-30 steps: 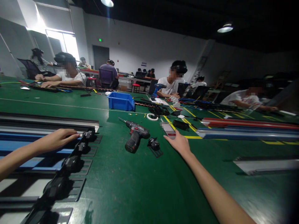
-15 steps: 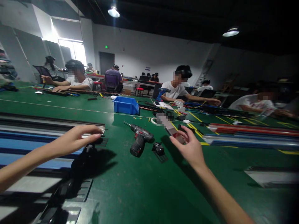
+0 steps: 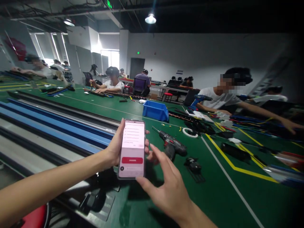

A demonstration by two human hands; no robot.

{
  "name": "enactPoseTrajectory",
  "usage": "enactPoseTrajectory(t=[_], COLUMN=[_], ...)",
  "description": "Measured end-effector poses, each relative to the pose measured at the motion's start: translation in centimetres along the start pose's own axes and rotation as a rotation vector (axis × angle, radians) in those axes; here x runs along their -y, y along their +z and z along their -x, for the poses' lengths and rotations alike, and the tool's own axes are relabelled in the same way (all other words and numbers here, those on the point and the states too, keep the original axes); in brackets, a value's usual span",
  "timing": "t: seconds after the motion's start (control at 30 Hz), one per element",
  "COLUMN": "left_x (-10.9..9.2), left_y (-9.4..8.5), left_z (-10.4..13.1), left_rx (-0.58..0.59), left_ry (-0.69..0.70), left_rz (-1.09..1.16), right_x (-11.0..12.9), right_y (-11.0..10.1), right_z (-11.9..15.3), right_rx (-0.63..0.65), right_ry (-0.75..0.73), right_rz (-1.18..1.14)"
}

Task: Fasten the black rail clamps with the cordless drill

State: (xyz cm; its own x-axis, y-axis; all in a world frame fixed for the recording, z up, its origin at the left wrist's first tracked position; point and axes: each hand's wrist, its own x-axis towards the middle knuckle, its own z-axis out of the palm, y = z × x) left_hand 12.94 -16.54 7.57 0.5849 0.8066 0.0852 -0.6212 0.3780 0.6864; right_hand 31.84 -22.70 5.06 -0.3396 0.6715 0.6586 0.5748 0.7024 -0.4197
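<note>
A lit smartphone (image 3: 132,153) is held upright in my left hand (image 3: 114,150), thumb along its left edge and fingertips curled round the right. Its screen is white at the top, with a red button lower down. Beside the phone's lower right corner is my right hand (image 3: 172,186), thumb and fingers apart. The thumb tip is at that corner; whether it touches I cannot tell. Just behind lies a black cordless drill (image 3: 174,144) on the green table (image 3: 213,196), with a black bracketed part (image 3: 194,166) to its right.
Long blue, black and silver profiles (image 3: 61,122) cover the table's left side. Farther back stand a blue bin (image 3: 155,110), a roll of white tape (image 3: 190,132) and a blue drill (image 3: 199,99). A co-worker (image 3: 220,99) reaches over wires at the right.
The phone has passed from my right hand to my left and come closer, screen towards me. My left hand has left the profiles. The view has turned left.
</note>
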Motion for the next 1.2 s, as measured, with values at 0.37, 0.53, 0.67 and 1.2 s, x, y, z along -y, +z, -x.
enactPoseTrajectory(t=[0.37, 0.53, 0.67, 1.2], left_x=[2.9, 2.9, 2.8, 2.8], left_y=[-2.4, -2.3, -2.3, -2.3], left_z=[-0.2, 0.0, 0.2, 0.2], left_rx=[0.138, 0.108, 0.079, 0.001], left_ry=[-0.325, -0.337, -0.386, -0.381], left_rz=[0.05, 0.006, 0.039, 0.034], right_x=[-4.7, -5.0, -4.8, -4.7], right_y=[0.3, 0.8, 1.0, 0.8], right_z=[2.8, 4.2, 4.0, 4.2], right_rx=[0.116, 0.127, 0.132, 0.185], right_ry=[-0.044, 0.011, 0.029, -0.067], right_rz=[-0.037, -0.043, -0.026, -0.022])
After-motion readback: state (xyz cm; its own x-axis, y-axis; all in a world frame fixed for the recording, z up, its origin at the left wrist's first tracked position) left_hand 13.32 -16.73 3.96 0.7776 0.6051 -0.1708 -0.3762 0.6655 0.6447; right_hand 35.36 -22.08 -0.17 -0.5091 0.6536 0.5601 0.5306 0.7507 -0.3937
